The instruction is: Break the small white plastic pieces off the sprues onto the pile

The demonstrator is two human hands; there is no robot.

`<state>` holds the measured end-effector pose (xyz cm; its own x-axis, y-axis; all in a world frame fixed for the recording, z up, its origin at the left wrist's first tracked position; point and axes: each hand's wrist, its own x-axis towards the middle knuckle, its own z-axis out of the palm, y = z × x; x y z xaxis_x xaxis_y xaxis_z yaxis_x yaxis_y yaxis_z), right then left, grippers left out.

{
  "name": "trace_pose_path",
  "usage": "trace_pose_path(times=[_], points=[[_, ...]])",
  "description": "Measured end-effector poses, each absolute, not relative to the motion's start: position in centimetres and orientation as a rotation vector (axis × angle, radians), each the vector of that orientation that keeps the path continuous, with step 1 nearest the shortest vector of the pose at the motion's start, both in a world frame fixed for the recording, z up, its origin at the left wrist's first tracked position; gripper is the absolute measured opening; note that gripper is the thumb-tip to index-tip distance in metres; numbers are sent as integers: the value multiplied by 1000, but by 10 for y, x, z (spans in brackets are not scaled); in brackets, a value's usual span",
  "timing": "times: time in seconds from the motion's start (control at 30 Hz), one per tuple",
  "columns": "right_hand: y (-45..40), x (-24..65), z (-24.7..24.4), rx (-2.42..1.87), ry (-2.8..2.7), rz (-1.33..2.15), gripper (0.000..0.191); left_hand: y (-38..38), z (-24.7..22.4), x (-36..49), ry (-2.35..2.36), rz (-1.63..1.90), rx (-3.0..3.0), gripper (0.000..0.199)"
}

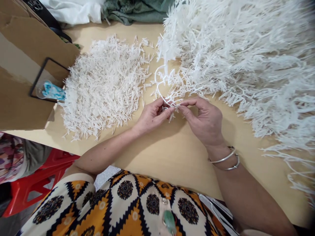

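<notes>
At the middle of the table, my left hand (pixel 154 115) pinches a thin white plastic branch (pixel 165 78) between thumb and fingers. Its looping stems curve away from me towards a large heap. My right hand (pixel 206 120) is closed with thumb and forefinger together at the branch's near end, almost touching my left fingertips. What exactly lies in that right pinch is small and partly hidden. A pile of short white plastic sprigs (pixel 105 87) lies to the left of my hands. The big heap of white feathery plastic branches (pixel 236 49) spreads over the right side.
A cardboard box (pixel 22 82) stands at the left edge, with a black wire frame (pixel 36 80) and a blue-and-white packet (pixel 52 90) against it. White cloth (pixel 73 11) and dark green cloth (pixel 135 11) lie along the back. Below left is a red stool (pixel 31 183).
</notes>
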<state>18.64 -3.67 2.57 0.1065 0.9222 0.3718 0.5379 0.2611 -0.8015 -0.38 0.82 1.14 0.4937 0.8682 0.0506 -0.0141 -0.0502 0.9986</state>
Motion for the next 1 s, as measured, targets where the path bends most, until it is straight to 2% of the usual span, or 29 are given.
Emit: trace_pose_path(times=[0.23,0.47,0.73,0.83,1.0], points=[[-37,182,19,-1480,-1701,272,9,11,14,-9,704,830,1574,30],[-33,174,15,-1542,-1580,402,10,10,15,-10,667,810,1513,31],[-18,208,3,-1540,-1353,574,9,6,19,-6,600,822,1340,35],[-22,210,8,-1463,-1427,659,7,7,19,-5,681,835,1271,39],[-30,206,25,-1420,-1424,645,16,7,21,-3,708,818,1256,42]])
